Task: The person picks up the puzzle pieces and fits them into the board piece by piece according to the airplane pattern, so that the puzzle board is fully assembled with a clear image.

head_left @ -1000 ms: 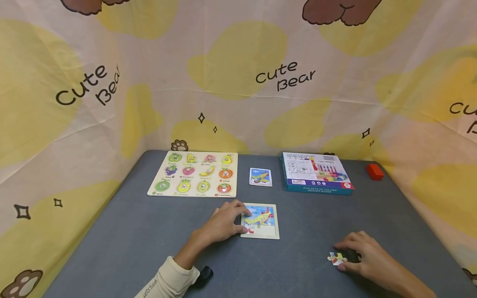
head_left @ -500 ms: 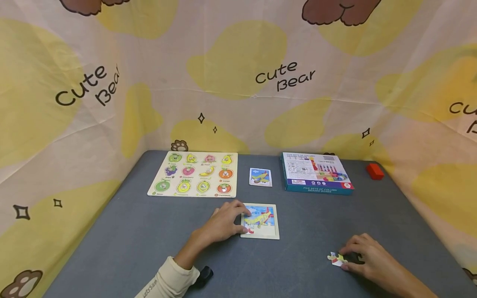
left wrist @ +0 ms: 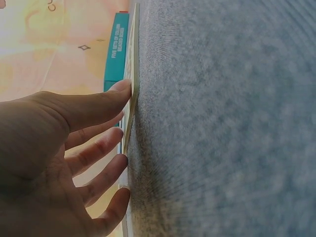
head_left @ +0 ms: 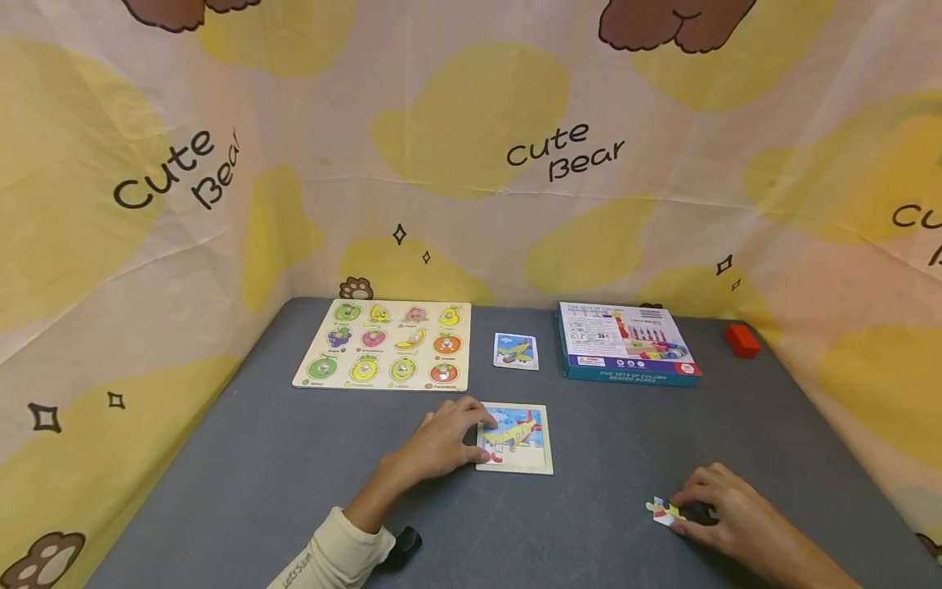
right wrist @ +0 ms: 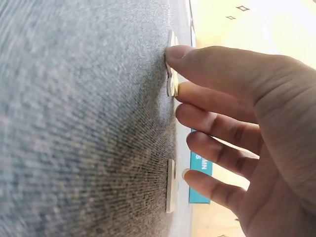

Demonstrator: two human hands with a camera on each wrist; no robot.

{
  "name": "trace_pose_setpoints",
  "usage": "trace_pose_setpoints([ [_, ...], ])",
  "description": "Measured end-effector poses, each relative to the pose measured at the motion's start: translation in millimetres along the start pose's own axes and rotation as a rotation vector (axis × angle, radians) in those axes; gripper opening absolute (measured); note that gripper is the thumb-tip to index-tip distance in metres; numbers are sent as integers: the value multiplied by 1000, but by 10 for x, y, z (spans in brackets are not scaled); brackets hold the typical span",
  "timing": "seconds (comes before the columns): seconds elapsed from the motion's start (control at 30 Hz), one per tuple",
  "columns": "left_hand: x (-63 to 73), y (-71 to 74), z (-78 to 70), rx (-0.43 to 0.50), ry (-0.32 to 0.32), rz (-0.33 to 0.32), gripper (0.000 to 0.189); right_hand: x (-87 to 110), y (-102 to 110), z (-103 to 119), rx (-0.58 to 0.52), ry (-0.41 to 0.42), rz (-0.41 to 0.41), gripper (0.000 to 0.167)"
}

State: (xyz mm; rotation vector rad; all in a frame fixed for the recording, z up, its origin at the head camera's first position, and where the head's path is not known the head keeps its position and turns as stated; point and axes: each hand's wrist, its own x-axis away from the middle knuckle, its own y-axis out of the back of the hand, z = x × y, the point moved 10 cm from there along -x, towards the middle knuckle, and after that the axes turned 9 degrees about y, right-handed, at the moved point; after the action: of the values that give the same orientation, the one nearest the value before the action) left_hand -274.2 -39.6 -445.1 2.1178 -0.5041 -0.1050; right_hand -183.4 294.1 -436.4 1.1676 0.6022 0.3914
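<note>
My left hand [head_left: 440, 440] rests on the left side of a square jigsaw tray [head_left: 528, 460] with an airplane picture. Its thumb [left wrist: 116, 96] touches the tray's edge while the fingers spread loosely over the top. Pieces fill the tray's upper part and lower left; bare wood shows at its lower right. Off to the right, my right hand [head_left: 724, 503] pinches a yellow, red and white puzzle piece [head_left: 664, 512] between thumb and index finger, low over the table. Another flat piece [right wrist: 171, 185] lies below the other fingers, mostly hidden by the hand in the head view.
Behind the tray lie a fruit picture board [head_left: 383, 343] and a small airplane card [head_left: 515, 351]. At the back right are a teal-edged box [head_left: 629, 343] and a red block [head_left: 741, 341]. A printed cloth [head_left: 471, 164] stands around the grey table [head_left: 324, 458].
My right index finger and thumb have closed in on the puzzle piece, which has turned slightly. The left hand stays in place on the tray.
</note>
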Motion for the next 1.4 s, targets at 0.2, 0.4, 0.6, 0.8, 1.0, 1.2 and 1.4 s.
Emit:
trace_pose_setpoints([
  [0.2, 16, 10, -10, 17, -10, -8, 37, -55, -23, 10, 6, -54, 49, 14],
  [0.4, 19, 13, -18, 18, -12, -10, 37, -205, 1, 103, 1, -11, 10, 15],
  [0.6, 18, 9, -13, 16, -8, -9, 38, -406, -18, 201, 8, 6, 20, 13],
  [0.8, 13, 10, -13, 15, -2, -8, 38, -604, -50, 293, 6, 31, 36, 14],
  [1.0, 0, 1, -2, 8, 4, -3, 38, -794, -96, 345, -8, 42, 52, 15],
  [1.2, 1, 0, -1, 6, -11, -8, 38, -988, -157, 414, -31, 48, 66, 18],
  [1.4, 1, 0, 1, 11, -15, -9, 38, -1160, -235, 517, -41, 73, 71, 19],
])
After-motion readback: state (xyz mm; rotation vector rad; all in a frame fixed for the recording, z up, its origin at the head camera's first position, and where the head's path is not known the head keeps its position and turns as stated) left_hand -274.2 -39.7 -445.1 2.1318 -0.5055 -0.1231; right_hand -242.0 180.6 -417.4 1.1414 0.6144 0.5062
